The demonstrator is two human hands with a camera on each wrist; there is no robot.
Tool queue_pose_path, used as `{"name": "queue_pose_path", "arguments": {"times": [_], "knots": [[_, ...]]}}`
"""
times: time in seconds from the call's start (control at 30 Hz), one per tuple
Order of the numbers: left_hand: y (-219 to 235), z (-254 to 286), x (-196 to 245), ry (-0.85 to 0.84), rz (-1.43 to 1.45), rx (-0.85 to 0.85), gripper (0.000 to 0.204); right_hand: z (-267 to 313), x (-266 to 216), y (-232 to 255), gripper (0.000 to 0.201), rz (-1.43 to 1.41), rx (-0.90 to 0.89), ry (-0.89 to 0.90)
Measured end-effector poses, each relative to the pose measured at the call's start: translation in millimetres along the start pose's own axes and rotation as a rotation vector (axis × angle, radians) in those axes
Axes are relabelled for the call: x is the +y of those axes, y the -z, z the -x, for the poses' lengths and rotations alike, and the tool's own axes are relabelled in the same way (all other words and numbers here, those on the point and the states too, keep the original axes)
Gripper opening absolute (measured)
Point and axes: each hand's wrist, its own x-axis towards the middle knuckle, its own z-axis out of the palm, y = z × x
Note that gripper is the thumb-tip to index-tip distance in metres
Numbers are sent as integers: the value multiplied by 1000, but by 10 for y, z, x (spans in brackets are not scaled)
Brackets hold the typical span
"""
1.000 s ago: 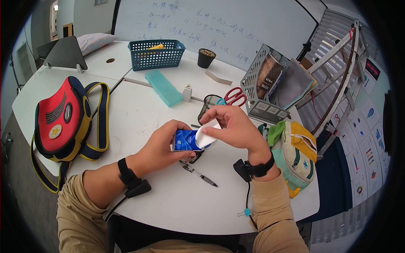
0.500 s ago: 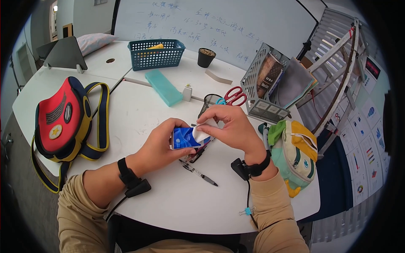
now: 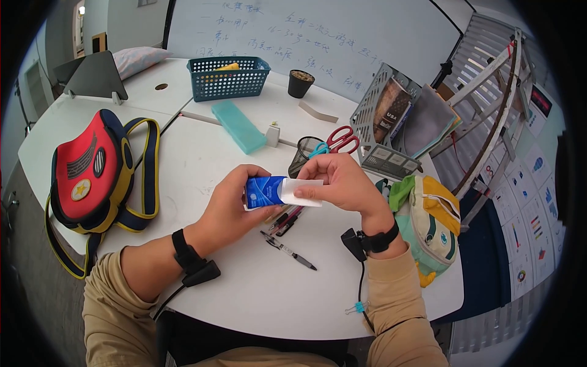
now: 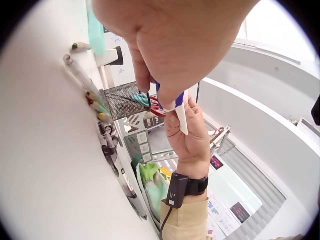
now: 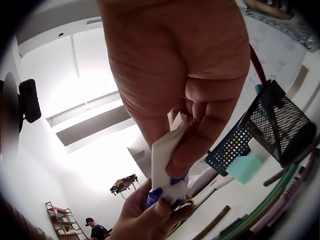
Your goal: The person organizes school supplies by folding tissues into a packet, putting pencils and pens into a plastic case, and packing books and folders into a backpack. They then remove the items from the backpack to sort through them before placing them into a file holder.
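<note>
Above the table, a blue tissue packet (image 3: 262, 191) is gripped by my left hand (image 3: 229, 205), thumb below and fingers above. My right hand (image 3: 342, 183) pinches a folded white tissue (image 3: 309, 192) at the packet's right end. In the right wrist view the tissue (image 5: 164, 155) stands partly out of the packet's opening, between thumb and fingers. The left wrist view shows the tissue (image 4: 181, 119) between both hands. Under the hands lie pens, one a grey and clear pen (image 3: 290, 250).
Behind the hands stands a mesh pen cup (image 3: 299, 160) with red scissors (image 3: 342, 140). A teal case (image 3: 239, 127), a blue basket (image 3: 226, 85) and a black pot (image 3: 299, 85) are farther back. A red bag (image 3: 85, 171) lies left, a green-yellow bag (image 3: 428, 223) right.
The packet has moved slightly up and left. The right hand has shifted right, and more of the tissue shows flat outside the packet than half a second ago.
</note>
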Motion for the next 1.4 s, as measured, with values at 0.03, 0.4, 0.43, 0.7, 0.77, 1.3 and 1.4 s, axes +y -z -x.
{"name": "queue_pose_path", "arguments": {"times": [0.03,0.4,0.43,0.7,0.77,1.3,1.4], "knots": [[1,-3,-5,-4,0,-8,64,5,-39,-17,28,-2,11,-22],[-22,6,-11,-46,-13,-5,63,35,-185,-62,32,118,21,-200],[-21,8,-1,-48,-29,1,63,38,-188,-66,32,106,25,-208],[3,4,35,-78,-95,-19,62,-1,-93,-143,23,135,127,-6],[9,7,62,-71,-90,-26,62,-6,-81,-150,21,104,95,36],[1,15,24,-21,-2,23,66,-29,-144,-292,36,-40,189,114],[5,15,-22,-33,-64,47,65,-19,-102,-172,40,-4,181,101]]}}
